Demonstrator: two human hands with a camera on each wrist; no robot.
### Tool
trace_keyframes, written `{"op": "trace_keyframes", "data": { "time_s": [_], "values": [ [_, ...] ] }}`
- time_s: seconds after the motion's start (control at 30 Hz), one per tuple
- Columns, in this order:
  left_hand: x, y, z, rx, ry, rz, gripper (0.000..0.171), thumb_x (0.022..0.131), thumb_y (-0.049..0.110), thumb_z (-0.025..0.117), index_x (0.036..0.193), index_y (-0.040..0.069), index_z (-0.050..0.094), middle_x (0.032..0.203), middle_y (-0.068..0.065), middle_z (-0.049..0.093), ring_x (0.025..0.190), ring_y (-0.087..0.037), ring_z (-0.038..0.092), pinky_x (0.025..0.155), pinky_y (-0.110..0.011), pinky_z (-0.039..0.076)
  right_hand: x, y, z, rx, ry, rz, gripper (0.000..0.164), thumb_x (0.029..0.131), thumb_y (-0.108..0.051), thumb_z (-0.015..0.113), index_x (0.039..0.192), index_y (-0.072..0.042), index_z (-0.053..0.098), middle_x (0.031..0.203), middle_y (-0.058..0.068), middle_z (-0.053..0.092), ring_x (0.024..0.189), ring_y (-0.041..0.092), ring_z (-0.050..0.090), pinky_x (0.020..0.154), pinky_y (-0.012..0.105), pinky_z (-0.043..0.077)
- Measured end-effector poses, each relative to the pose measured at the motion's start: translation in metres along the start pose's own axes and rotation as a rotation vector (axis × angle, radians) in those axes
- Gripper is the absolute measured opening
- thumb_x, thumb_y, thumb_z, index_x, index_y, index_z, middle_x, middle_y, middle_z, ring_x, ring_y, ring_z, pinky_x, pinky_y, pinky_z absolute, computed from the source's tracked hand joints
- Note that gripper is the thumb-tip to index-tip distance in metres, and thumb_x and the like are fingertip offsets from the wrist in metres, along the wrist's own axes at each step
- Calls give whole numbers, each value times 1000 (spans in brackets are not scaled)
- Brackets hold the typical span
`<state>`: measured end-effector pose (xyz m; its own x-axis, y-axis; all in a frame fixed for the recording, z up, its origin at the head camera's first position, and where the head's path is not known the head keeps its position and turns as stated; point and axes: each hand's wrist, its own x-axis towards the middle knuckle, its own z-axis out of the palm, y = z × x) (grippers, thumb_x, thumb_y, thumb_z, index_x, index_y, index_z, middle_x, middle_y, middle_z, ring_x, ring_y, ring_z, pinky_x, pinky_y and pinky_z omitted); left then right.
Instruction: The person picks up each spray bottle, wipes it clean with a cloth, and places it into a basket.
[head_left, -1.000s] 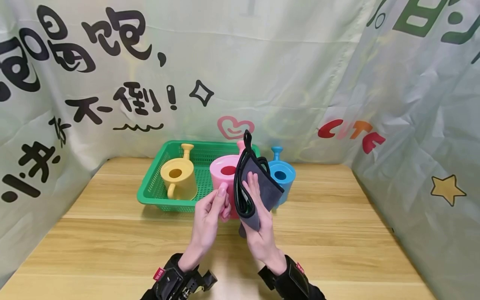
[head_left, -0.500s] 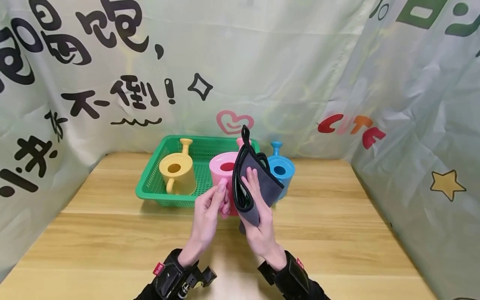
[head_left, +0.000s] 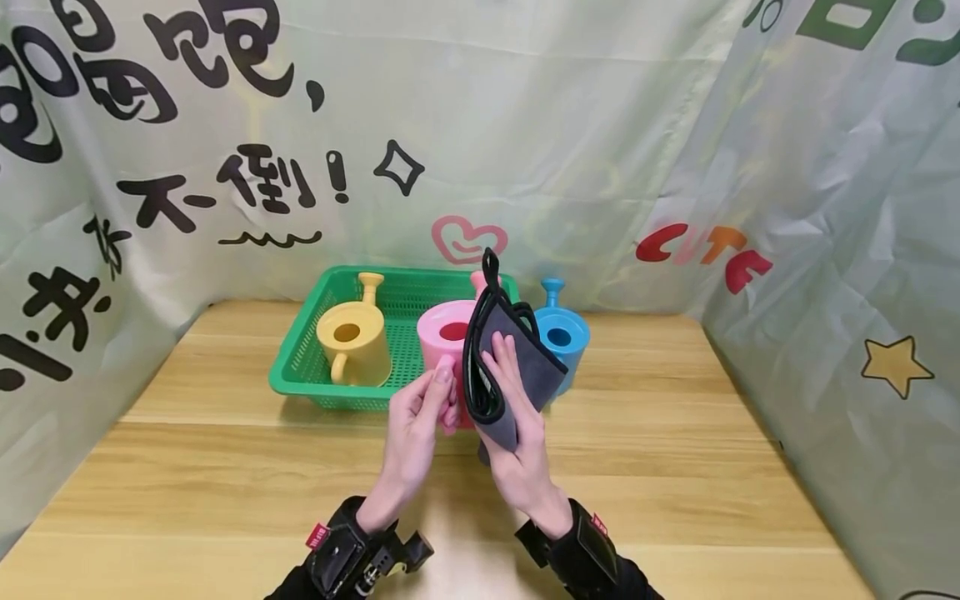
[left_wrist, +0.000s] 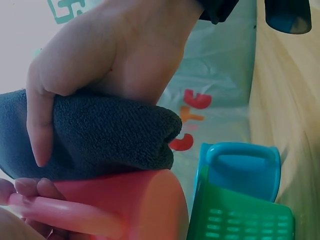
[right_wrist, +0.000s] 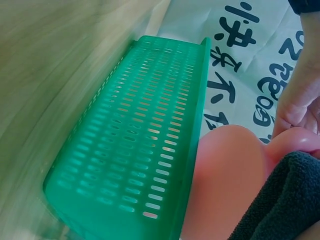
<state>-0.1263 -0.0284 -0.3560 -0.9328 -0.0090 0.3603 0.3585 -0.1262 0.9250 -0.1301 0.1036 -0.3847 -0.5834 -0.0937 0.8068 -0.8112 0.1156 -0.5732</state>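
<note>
In the head view, my left hand [head_left: 411, 425] grips the handle of a pink toy watering can [head_left: 433, 343] in front of the basket. Its fingers curl round the pink handle [left_wrist: 65, 212] in the left wrist view. A dark grey towel with black edging [head_left: 542, 371] is folded in my right hand [head_left: 521, 458], which holds it against the can's right side. Fluffy towel pile [left_wrist: 115, 135] lies along the pink wall in the left wrist view. The towel hides part of the can's top and spout.
A green plastic basket [head_left: 300, 388] stands behind the hands, with a yellow watering can [head_left: 363, 354] upright inside. To its right, a blue watering can [head_left: 573, 333] stands on the wooden table [head_left: 675, 467]. Printed cloth walls [head_left: 585, 150] enclose the back and sides.
The head view has tipped slightly, so the basket, cans and wall print sit higher in the picture. Both hands keep their hold on the can and towel, almost unmoved.
</note>
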Motion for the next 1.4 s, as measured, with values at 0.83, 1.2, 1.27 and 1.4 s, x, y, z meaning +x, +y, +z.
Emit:
{"op": "trace_keyframes", "data": {
  "time_s": [0.83,1.2,1.27,1.4],
  "values": [
    [-10,6,8,-52,53,-68,35,105,12,47,78,-11,48,57,5,35,51,-2,35,51,-18,33,-19,22,14,-44,-71,-120,65,86,18,47,149,13,33,161,21,34,155,26,28,127,31,22],
    [-11,4,7,-81,24,-82,58,112,34,28,70,-6,35,56,3,31,48,-6,30,47,-19,24,-17,22,10,27,-50,-151,54,96,13,46,148,15,33,162,18,32,155,27,27,126,32,23],
    [-12,3,8,-85,19,-87,60,112,36,25,68,-5,33,54,3,31,47,-7,30,47,-19,24,-15,22,9,49,-25,-166,51,100,7,46,148,16,31,163,18,31,155,27,28,126,32,24],
    [-15,0,8,-97,-18,-64,62,112,36,22,66,-3,31,51,-2,27,46,-8,32,45,-21,26,-9,19,5,77,24,-169,51,101,5,46,148,17,30,162,19,31,154,27,28,126,32,25]
  ]
}}
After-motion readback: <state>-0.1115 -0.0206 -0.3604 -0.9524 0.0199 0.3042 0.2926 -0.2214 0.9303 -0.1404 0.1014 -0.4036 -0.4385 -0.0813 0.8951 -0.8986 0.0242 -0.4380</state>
